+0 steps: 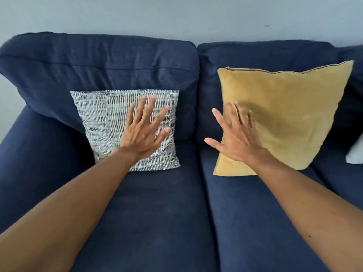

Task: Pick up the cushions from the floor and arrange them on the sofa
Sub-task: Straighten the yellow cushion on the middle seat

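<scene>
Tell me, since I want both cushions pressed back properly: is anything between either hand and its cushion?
Nothing visible. The left hand lies flat, fingers spread, on the patterned cushion. The right hand is spread open at the yellow cushion; its fingertips are blurred, so contact is unclear. Both cushions lean against the sofa backrest.

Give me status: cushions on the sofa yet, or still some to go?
Done: patterned cushion and yellow cushion stand against the sofa backrest. In hand: left hand open on the patterned one, right hand open on the yellow one. Left: unclear; the floor is out of view.
</scene>
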A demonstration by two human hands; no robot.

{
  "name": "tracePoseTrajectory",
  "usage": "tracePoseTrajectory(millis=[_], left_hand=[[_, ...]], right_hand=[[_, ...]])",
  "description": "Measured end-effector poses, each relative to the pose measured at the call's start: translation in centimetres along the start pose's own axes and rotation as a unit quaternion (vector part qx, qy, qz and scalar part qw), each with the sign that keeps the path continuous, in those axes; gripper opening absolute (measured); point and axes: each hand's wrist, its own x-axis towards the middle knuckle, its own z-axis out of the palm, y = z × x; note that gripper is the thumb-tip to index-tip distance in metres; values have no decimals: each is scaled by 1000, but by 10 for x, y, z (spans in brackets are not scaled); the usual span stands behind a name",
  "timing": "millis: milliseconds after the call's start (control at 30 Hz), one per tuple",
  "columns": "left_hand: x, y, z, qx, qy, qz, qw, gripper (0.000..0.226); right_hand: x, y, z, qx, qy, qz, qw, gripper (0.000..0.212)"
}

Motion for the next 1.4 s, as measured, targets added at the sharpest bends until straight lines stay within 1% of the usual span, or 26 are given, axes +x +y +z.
tracePoseTrajectory(millis=[200, 433, 667, 767, 867, 967, 1200, 1333, 1400], left_hand=[[24, 99, -4, -12, 48, 25, 998, 64], [61, 207, 6, -41, 68, 56, 995, 64], [101, 284, 33, -47, 77, 84, 992, 68], [119, 301, 47, -42, 75, 85, 993, 69], [135, 309, 64, -38, 81, 79, 993, 70], [149, 311, 81, -27, 93, 70, 993, 71], [176, 292, 110, 13, 120, 64, 991, 70], [194, 279, 116, 29, 129, 52, 990, 70], [202, 273, 115, 32, 127, 39, 991, 70]], right_hand=[[-35, 81, -17, -3, 20, -1, 1000, 96], [-69, 175, -19, -7, 21, 23, 999, 97], [-74, 239, -4, -7, 27, 37, 999, 97], [-68, 258, 7, -12, 30, 41, 999, 98], [-59, 270, 22, -12, 34, 29, 999, 98], [-48, 277, 39, -5, 55, 11, 998, 98], [-17, 296, 81, 13, 98, -5, 995, 102], [-4, 314, 91, 18, 99, -3, 995, 101], [0, 326, 90, 25, 85, 14, 996, 100]])
